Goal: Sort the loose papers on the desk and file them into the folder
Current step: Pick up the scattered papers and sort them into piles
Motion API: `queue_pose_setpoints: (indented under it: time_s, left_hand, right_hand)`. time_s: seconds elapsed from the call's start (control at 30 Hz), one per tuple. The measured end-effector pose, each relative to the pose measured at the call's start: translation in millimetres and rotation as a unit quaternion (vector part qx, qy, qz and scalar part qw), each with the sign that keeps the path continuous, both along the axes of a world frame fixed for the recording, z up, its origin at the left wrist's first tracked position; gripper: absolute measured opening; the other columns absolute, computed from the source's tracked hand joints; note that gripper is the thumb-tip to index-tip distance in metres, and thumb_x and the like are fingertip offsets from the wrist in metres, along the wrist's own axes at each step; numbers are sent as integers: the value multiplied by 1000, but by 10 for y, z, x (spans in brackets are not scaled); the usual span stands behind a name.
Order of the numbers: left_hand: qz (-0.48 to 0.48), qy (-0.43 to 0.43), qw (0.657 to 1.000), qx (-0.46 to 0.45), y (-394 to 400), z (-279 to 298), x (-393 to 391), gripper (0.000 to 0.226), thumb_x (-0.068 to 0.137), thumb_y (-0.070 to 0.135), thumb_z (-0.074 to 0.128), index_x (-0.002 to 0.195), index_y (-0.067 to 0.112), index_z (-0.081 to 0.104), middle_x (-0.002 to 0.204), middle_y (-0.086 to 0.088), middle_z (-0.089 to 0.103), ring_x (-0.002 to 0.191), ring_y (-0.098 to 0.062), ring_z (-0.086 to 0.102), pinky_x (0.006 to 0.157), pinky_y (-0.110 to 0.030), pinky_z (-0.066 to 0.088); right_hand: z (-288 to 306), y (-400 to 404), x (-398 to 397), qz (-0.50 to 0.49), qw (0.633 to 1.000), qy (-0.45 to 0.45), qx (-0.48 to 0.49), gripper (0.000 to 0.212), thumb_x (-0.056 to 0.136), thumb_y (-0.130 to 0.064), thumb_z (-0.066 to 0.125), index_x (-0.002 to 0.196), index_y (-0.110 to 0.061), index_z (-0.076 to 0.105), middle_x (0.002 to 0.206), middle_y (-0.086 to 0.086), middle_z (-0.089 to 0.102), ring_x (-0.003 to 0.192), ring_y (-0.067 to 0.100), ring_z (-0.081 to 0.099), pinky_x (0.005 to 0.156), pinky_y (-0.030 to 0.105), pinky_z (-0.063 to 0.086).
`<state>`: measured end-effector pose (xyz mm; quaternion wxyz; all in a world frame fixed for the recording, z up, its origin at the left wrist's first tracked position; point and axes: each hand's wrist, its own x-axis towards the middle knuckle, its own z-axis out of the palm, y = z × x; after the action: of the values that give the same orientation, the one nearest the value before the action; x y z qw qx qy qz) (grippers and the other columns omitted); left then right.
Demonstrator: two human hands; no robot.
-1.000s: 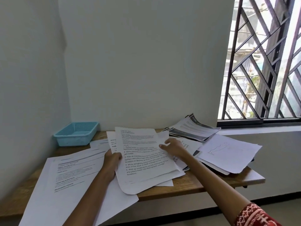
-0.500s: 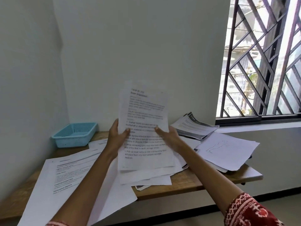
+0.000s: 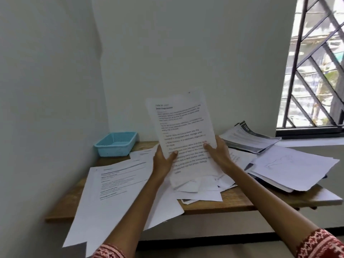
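**Both hands pinching the printed sheets upright over the desk**

Your left hand (image 3: 163, 161) and right hand (image 3: 218, 153) each pinch a side edge of the white printed paper stack (image 3: 183, 135), thumbs on the front, holding it upright above the wooden desk (image 3: 223, 202). Nearest you, a large white printed sheet (image 3: 115, 189) overhangs the desk's front edge. More loose white papers (image 3: 290, 168) lie heaped to the right. Further back sit a light blue plastic basket (image 3: 116, 144) and grey-covered booklets (image 3: 249, 138).

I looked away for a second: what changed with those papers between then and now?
Both hands, left hand and right hand, gripped the printed sheets and lifted them upright off the desk. The blue basket and other papers stayed put.
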<state>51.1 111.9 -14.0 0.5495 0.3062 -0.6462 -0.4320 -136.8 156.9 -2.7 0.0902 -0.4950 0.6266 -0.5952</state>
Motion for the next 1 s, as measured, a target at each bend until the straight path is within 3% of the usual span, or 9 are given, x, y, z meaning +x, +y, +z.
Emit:
queue_pose_setpoints:
  time_s: [0.1,0.3,0.5,0.63,0.73,0.8,0.87,0.93,1.0]
  left_hand:
    - [-9,-23,999,28,-35,-35,100,44,89,17,62,130,10,48,124,-4,60,111,-20,58,90,-26,48]
    - [16,7,998,60,-134,82,399,41,89,22,62,127,15,49,121,2,59,107,-14,58,90,-29,47]
    - [64,1,995,77,-158,97,777,42,92,23,57,130,11,44,117,3,56,107,-15,56,88,-27,46]
    - [74,-25,993,94,-211,67,1108,38,94,13,54,131,8,45,120,0,56,110,-17,55,88,-28,45]
    - [119,-78,986,91,-236,42,1391,36,93,3,52,129,8,48,125,-7,58,105,-20,57,87,-30,46]
    - [201,-135,966,86,-219,35,1596,36,92,2,47,127,8,50,125,-14,59,106,-27,58,84,-30,45]
    - [305,-240,918,85,-106,44,1796,35,94,5,41,128,7,47,124,-18,57,108,-32,56,79,-32,40]
    - [359,-288,885,74,56,41,1960,30,98,11,37,125,4,45,117,-20,57,91,-32,55,69,-31,35]
    - [382,-291,875,56,155,28,2094,24,98,14,36,117,2,45,99,-14,56,68,-20,48,59,-28,34]
  right_hand:
    - [23,-49,41,5,1000,6,-4,25,92,-13,58,117,-9,56,105,5,63,86,18,60,57,19,49]
    - [188,-202,290,68,996,-50,-16,20,88,-6,60,102,-20,59,104,4,68,90,25,67,79,44,57]
    - [123,-408,696,116,979,-163,41,24,88,1,56,102,-18,56,109,7,66,94,23,66,89,44,54]
    - [82,-356,1062,194,973,-79,95,31,92,2,50,87,-28,55,93,-5,64,89,17,63,85,36,52]
    - [69,-376,1236,231,967,-50,99,22,92,-2,54,103,-19,58,112,2,66,100,22,63,91,40,51]
    - [68,-391,1301,248,957,-57,137,29,92,-10,59,120,-11,55,115,8,67,93,22,66,80,38,57]
    - [88,-299,1387,268,945,-28,184,48,92,-18,61,136,-12,43,110,11,67,82,22,67,66,32,57]
    - [76,-165,1437,269,933,100,218,63,89,-30,64,143,-13,35,116,10,65,90,22,66,74,32,56]
    - [34,26,1501,295,899,232,224,70,82,-44,69,140,-18,41,121,4,65,103,17,62,94,38,51]
